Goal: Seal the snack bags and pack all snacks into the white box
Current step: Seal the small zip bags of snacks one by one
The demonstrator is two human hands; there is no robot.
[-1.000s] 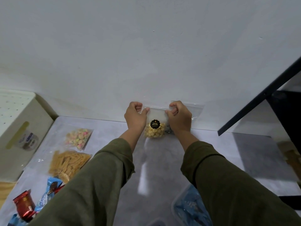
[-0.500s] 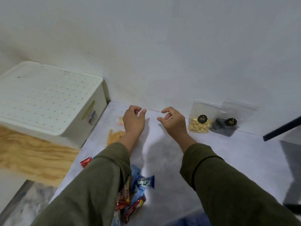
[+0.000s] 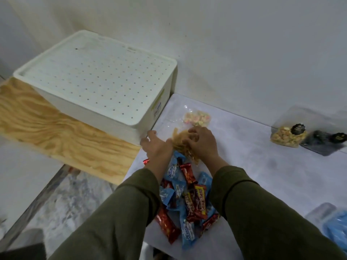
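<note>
A clear bag of orange snack sticks [image 3: 179, 141] lies on the grey table [image 3: 262, 166] beside the white box [image 3: 97, 87], whose dotted lid is on. My right hand [image 3: 201, 142] curls its fingers round the top of this bag. My left hand [image 3: 156, 145] rests at the bag's left edge with fingers relaxed; whether it holds the bag is hidden. A bag of pastel candies [image 3: 197, 118] lies just behind. Two sealed bags lean on the wall at right: yellow puffs [image 3: 285, 136] and a dark snack [image 3: 323, 142].
A pile of red and blue wrapped snack bars [image 3: 187, 199] lies under my forearms. The white box sits on a wooden board [image 3: 62, 139] left of the table. A clear tub with blue contents [image 3: 330, 226] stands at the table's right front edge.
I let go of the yellow puff bag, which now leans on the wall. My view swung left and both hands moved to the stick bag by the white box.
</note>
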